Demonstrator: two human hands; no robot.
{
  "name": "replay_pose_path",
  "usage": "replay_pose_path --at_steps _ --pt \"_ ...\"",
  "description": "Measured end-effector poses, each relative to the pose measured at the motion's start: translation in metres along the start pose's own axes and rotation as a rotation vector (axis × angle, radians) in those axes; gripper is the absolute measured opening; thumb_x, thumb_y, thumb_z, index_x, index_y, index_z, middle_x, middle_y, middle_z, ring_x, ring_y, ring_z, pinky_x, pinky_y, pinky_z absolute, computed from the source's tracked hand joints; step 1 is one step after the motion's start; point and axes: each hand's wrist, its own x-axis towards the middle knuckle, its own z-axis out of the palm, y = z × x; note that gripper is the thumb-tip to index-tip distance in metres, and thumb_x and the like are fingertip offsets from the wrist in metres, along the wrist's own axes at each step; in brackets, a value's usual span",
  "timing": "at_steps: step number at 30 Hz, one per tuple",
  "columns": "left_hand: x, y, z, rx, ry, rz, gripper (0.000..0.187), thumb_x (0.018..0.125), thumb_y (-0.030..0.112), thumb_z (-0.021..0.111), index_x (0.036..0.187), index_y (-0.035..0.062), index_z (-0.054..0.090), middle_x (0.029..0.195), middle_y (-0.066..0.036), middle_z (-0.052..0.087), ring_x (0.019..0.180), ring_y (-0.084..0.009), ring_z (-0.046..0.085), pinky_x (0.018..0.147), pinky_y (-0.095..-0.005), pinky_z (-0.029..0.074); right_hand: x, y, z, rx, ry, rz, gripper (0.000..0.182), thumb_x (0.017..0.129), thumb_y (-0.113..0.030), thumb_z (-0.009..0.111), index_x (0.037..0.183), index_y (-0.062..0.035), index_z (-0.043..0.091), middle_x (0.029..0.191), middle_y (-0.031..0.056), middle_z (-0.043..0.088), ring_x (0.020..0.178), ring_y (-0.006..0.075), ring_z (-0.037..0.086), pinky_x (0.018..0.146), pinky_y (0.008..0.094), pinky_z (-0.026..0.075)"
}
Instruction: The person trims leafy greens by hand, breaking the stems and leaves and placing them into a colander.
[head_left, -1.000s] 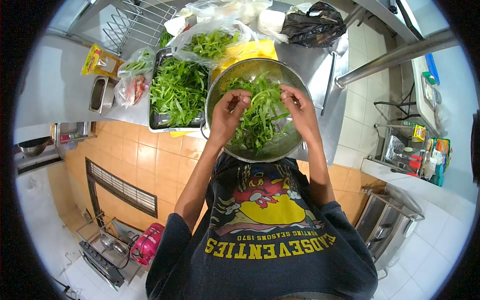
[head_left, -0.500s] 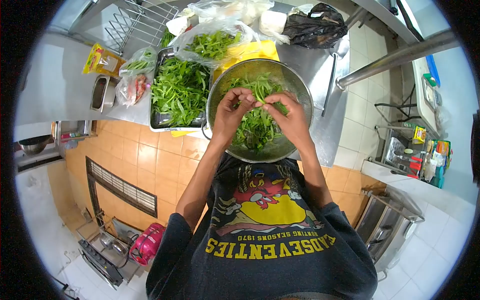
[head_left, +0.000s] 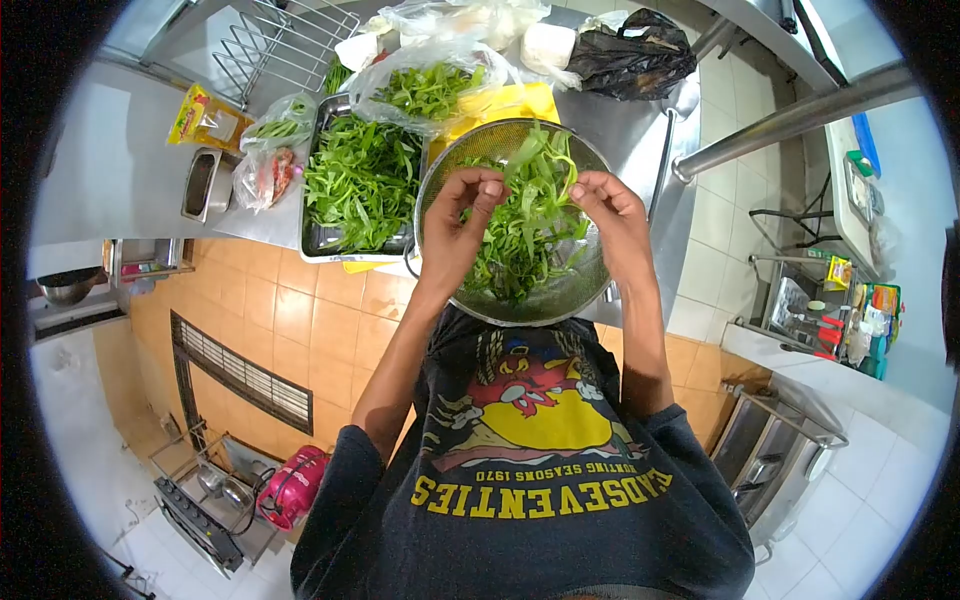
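A round mesh strainer (head_left: 597,270) stands at the front of the steel table, holding loose leafy greens (head_left: 525,250). Above it, my right hand (head_left: 615,215) pinches a green stem between thumb and fingertips. My left hand (head_left: 458,225) is also closed in a pinch, thumb against forefinger, at the edge of a long leaf; whatever lies between those fingers is too small to make out. Left of the strainer, a metal tray (head_left: 308,235) is heaped with more cut greens. Behind it a clear plastic bag (head_left: 490,65) holds further leafy stems.
A yellow board (head_left: 540,98) lies behind the strainer. A black plastic bag (head_left: 640,60) sits at the back right, near a long-handled utensil (head_left: 660,165). To the left are a wire rack (head_left: 270,50), a small steel container (head_left: 207,185) and a yellow packet (head_left: 205,120).
My hands have drawn apart, the right one moving to the right with a stem. Before, both sets of fingertips met over the greens.
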Motion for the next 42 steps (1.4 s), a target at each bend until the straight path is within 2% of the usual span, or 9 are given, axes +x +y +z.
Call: replay_pose_path --at_steps 5,8,11,17,25,29,32,37,42 --pt "-0.006 0.003 0.010 -0.008 -0.044 -0.083 0.026 0.093 0.018 0.065 0.112 0.0011 0.059 0.095 -0.005 0.066 0.090 -0.0132 0.063 0.082 -0.0278 0.049 0.000 0.010 0.005 0.129 -0.043 0.064 0.014 0.092 -0.008 0.065 0.104 -0.0021 0.064 0.092 -0.0011 0.064 0.084 0.0058 0.056 0.078 0.0213 0.043" --pt "-0.009 0.013 0.016 0.277 -0.049 0.050 0.030 0.087 0.015 0.072 0.112 0.0029 0.060 0.092 -0.005 0.066 0.086 -0.0136 0.063 0.080 -0.0276 0.049 0.000 0.016 0.007 0.168 -0.047 0.096 0.015 0.092 -0.009 0.064 0.106 -0.0023 0.064 0.093 -0.0013 0.063 0.084 0.0064 0.056 0.078 0.0222 0.043" --pt "-0.007 0.003 0.010 0.314 -0.118 0.007 0.035 0.084 0.012 0.075 0.115 0.0042 0.060 0.092 -0.006 0.066 0.083 -0.0131 0.062 0.079 -0.0272 0.049 0.001 0.017 0.008 0.207 -0.037 0.126 0.016 0.092 -0.009 0.064 0.107 -0.0034 0.063 0.092 -0.0015 0.062 0.083 0.0062 0.055 0.076 0.0224 0.043" --pt "-0.005 -0.013 -0.006 -0.068 -0.069 -0.166 0.027 0.089 0.009 0.069 0.115 0.0040 0.061 0.095 0.000 0.061 0.089 -0.0082 0.057 0.081 -0.0227 0.046 0.003 0.025 0.001 0.222 0.009 0.172 0.018 0.093 -0.010 0.062 0.109 -0.0040 0.064 0.092 -0.0020 0.062 0.081 0.0054 0.052 0.071 0.0209 0.039" --pt "0.001 -0.006 -0.024 -0.052 0.067 -0.152 0.021 0.096 0.015 0.061 0.113 0.0041 0.062 0.093 0.003 0.059 0.087 -0.0058 0.054 0.079 -0.0220 0.044 0.002 0.020 -0.004 0.114 -0.029 0.128 0.019 0.093 -0.010 0.061 0.111 -0.0041 0.064 0.089 -0.0029 0.060 0.081 0.0048 0.051 0.070 0.0201 0.037" --pt "0.005 -0.032 -0.037 0.050 0.087 -0.117 0.020 0.095 0.014 0.061 0.112 0.0028 0.062 0.092 0.000 0.061 0.086 -0.0092 0.055 0.080 -0.0247 0.045 0.003 0.019 -0.007 0.196 0.029 0.195 0.018 0.093 -0.009 0.060 0.111 -0.0036 0.063 0.091 -0.0007 0.061 0.082 0.0063 0.052 0.070 0.0201 0.040" --pt "-0.004 -0.027 -0.030 0.290 0.139 0.044 0.019 0.094 0.012 0.062 0.109 0.0016 0.063 0.093 -0.004 0.064 0.087 -0.0121 0.058 0.082 -0.0261 0.046 0.004 0.019 -0.006 0.342 0.037 0.186 0.018 0.094 -0.008 0.060 0.111 -0.0022 0.062 0.095 0.0018 0.061 0.082 0.0084 0.055 0.069 0.0226 0.045" --pt "-0.010 -0.009 -0.018 0.363 0.006 0.034 0.016 0.092 0.012 0.064 0.105 0.0019 0.064 0.092 -0.005 0.065 0.088 -0.0121 0.059 0.082 -0.0269 0.047 0.007 0.030 -0.004 0.518 -0.009 0.206 0.019 0.094 -0.006 0.059 0.112 0.0001 0.059 0.101 0.0053 0.061 0.081 0.0123 0.057 0.071 0.0297 0.055" --pt "-0.014 -0.004 -0.010 0.267 -0.154 -0.070 0.017 0.090 0.014 0.068 0.102 0.0027 0.064 0.092 -0.003 0.064 0.086 -0.0103 0.058 0.080 -0.0258 0.047 0.007 0.036 0.004 0.519 -0.008 0.243 0.019 0.094 -0.004 0.058 0.112 0.0000 0.058 0.102 0.0062 0.061 0.083 0.0141 0.059 0.072 0.0304 0.056"
